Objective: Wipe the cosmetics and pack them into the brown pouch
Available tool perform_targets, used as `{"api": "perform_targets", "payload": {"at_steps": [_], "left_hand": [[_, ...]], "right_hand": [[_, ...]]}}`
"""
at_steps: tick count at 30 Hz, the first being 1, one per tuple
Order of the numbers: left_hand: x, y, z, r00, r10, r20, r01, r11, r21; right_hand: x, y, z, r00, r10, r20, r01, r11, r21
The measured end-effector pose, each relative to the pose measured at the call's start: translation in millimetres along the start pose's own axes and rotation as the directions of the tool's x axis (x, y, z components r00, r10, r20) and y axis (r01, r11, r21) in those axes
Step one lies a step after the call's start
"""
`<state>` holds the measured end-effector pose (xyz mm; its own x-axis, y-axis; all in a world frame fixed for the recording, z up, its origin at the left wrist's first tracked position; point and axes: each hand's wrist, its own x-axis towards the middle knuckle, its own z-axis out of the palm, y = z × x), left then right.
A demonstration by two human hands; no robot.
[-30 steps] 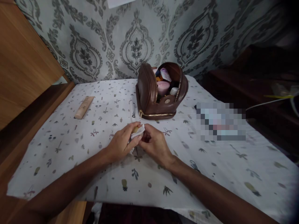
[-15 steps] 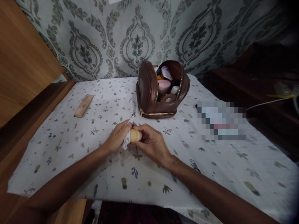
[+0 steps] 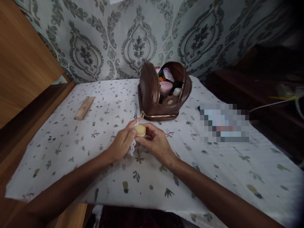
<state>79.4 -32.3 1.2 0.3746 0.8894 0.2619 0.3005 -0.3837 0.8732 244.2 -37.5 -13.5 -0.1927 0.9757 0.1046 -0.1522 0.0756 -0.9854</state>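
Note:
Between my hands, above the patterned cloth, is a small round jar (image 3: 140,130) with a yellow lid and a paler base. My right hand (image 3: 155,141) grips its right side with thumb and fingers. A crumpled white cloth (image 3: 132,148) is bunched in my left hand (image 3: 123,139), whose thumb presses on the jar's left edge. Just beyond my hands stands an unzipped brown cosmetic bag (image 3: 152,91). Inside it are a pink item (image 3: 165,87), a white-capped container (image 3: 177,91) and other toiletries, partly hidden by its sides.
A beige squeeze tube (image 3: 85,108) lies at the left on the white patterned tablecloth (image 3: 102,180). To the right is a pixelated flat object (image 3: 224,123), with a white cable (image 3: 268,104) near it. Wooden panelling (image 3: 26,53) borders the left side, and a patterned wall (image 3: 139,41) rises behind.
The jar has turned so that its yellow lid faces up more. My left thumb has come onto its edge, and the white cloth has shifted a little.

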Motion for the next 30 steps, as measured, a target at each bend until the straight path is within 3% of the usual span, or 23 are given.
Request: {"api": "perform_targets", "payload": {"at_steps": [3, 7, 11, 14, 17, 19, 21, 25, 30], "left_hand": [[4.4, 0.4, -3.7, 0.999, 0.030, -0.043, -0.028, 0.998, 0.050], [10.2, 0.2, -11.8, 0.994, 0.011, -0.113, -0.001, 0.996, 0.084], [12.9, -0.3, -16.9, 0.957, -0.114, -0.268, 0.101, 0.993, -0.062], [10.0, 2.1, -13.3, 0.947, -0.147, -0.287, 0.117, 0.986, -0.121], [2.5, 3.2, -4.3, 0.994, 0.011, -0.113, -0.007, 0.999, 0.036], [-2.5, 1.8, 1.3, 0.991, 0.127, 0.048, -0.133, 0.978, 0.160], [-5.7, -0.4, 3.9, 0.976, 0.178, 0.124, -0.203, 0.951, 0.233], [-5.3, -0.1, -0.2, 0.962, 0.270, 0.030, -0.267, 0.921, 0.284], [-2.9, 8.7, -9.4, 0.925, 0.379, -0.015, -0.350, 0.867, 0.355]], "right_hand": [[0.0, -1.4, -1.2, 1.000, 0.007, -0.008, -0.007, 0.997, -0.080], [1.2, -3.2, -1.1, 0.991, 0.120, 0.059, -0.128, 0.982, 0.142], [1.7, -3.8, 0.5, 0.983, 0.158, 0.093, -0.175, 0.958, 0.227], [1.6, -2.5, 1.4, 0.984, 0.149, 0.093, -0.166, 0.964, 0.206], [2.3, 0.3, 0.4, 0.992, 0.117, 0.047, -0.124, 0.974, 0.189], [2.6, 1.9, -0.8, 0.996, 0.089, 0.003, -0.089, 0.987, 0.131], [2.3, 2.5, -0.9, 0.998, 0.061, -0.015, -0.060, 0.996, 0.058], [-0.2, 1.4, 2.8, 0.999, 0.047, 0.027, -0.049, 0.996, 0.069], [-2.3, 0.5, 4.6, 0.977, 0.150, 0.152, -0.179, 0.963, 0.200]]}}
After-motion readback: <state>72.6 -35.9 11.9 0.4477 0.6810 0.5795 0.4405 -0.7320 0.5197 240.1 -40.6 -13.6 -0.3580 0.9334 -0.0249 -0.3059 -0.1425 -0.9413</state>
